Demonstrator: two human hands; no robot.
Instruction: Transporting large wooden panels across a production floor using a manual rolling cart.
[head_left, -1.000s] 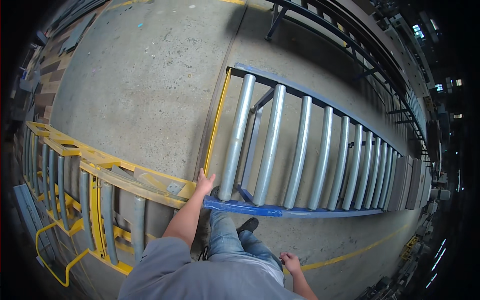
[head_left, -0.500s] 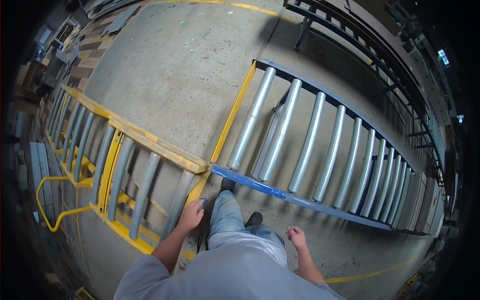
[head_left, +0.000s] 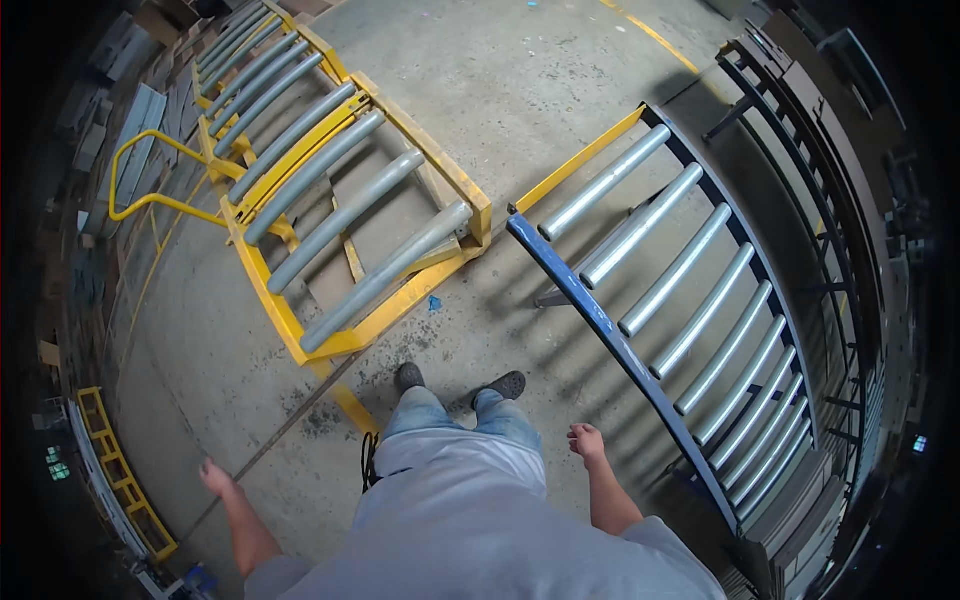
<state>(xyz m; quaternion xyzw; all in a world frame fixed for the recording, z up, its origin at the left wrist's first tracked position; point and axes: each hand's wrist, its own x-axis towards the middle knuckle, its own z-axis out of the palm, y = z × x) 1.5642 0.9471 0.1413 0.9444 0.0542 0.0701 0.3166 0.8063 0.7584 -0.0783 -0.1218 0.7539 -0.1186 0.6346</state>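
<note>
My left hand (head_left: 216, 478) hangs out to the left over the concrete floor, slightly blurred, its fingers loosely apart with nothing visible in them. It touches nothing. My right hand (head_left: 586, 441) is beside my right hip with its fingers curled in and no object showing. Ahead to the left stands a yellow roller cart (head_left: 283, 318) with grey rollers and a bent yellow handle (head_left: 152, 134). A blue-framed roller conveyor (head_left: 610, 335) with shiny metal rollers runs along my right. Both hands are apart from the cart and the conveyor.
A small blue scrap (head_left: 434, 303) lies on the floor by the cart's near corner. Long dark racking (head_left: 800, 150) stands beyond the conveyor. At the lower left is a yellow ladder-like frame (head_left: 120, 470). Flat boards (head_left: 800, 510) are stacked at the conveyor's near right end.
My view has turned left and I have stepped back from the gap between cart and conveyor. My left hand has swung away from the cart's corner. The right hand stays curled.
</note>
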